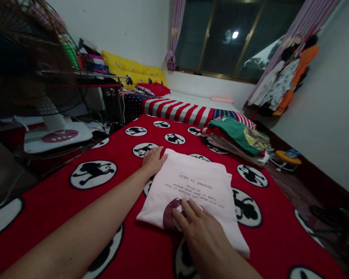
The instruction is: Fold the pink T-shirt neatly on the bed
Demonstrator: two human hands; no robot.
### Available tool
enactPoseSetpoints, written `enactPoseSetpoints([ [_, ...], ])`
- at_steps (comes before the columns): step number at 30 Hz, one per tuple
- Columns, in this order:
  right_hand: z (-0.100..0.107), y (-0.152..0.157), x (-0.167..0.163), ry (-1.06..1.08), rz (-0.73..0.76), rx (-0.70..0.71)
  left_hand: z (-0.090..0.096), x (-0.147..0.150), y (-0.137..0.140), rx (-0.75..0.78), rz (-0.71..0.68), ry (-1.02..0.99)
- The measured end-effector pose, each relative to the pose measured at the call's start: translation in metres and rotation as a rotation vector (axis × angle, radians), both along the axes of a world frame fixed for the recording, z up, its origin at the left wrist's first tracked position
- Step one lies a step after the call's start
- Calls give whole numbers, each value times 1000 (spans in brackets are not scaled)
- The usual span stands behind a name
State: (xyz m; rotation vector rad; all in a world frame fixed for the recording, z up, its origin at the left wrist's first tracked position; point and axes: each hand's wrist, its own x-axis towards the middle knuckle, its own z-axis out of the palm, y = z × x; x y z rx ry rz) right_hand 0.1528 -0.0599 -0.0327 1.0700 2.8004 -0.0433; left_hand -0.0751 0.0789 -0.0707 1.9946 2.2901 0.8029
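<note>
A pale pink T-shirt (pixel 197 170), folded into a rough rectangle, lies on a red blanket (pixel 128 170) patterned with white ovals and black figures. Its printed lettering faces away from me, and part of a dark purple print shows near its close edge. My left hand (pixel 153 159) rests at the shirt's far left corner, fingers stretched out and the thumb touching its edge. Flat on the near part of the shirt lies my right hand (pixel 200 223), fingers extended over the purple print, hiding some of it. Neither hand grips anything.
A pile of folded clothes with a green shirt (pixel 235 133) on top sits at the blanket's far right. An electric fan (pixel 58 133) stands at left. Behind are a bed with a striped cover (pixel 180 110), hanging clothes (pixel 287 81) and a yellow stool (pixel 287 156).
</note>
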Motion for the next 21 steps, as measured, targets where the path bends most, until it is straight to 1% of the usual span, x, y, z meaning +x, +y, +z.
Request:
enactPoseSetpoints([
  [2, -5, 1, 0, -11, 18, 62, -1, 1, 0, 1, -4, -6],
  [4, -11, 0, -2, -32, 5, 142, -1, 1, 1, 2, -7, -11],
  [6, -17, -2, -5, -38, 0, 190, -2, 1, 1, 5, -7, -15],
  [8, -19, -2, -6, 5, 1, 186, -3, 0, 2, 6, -4, -16],
  [10, -10, 4, -4, 101, -6, 97, -4, -1, 2, 2, 4, -18],
  [12, 10, 16, 4, 265, -32, -59, -4, -2, 2, -5, 3, -25],
  [14, 38, 33, 16, 466, -95, -243, -4, -2, 2, -5, -5, -37],
  [18, 99, 64, 48, 805, -406, -709, 0, -2, 1, 7, -10, -79],
  [19, 112, 69, 55, 871, -482, -784, 0, -2, 1, 8, -9, -89],
  [20, 122, 71, 62, 944, -547, -763, 0, -2, 1, 10, -8, -97],
  [21, 129, 72, 68, 1015, -603, -660, 0, -1, 1, 12, -8, -101],
])
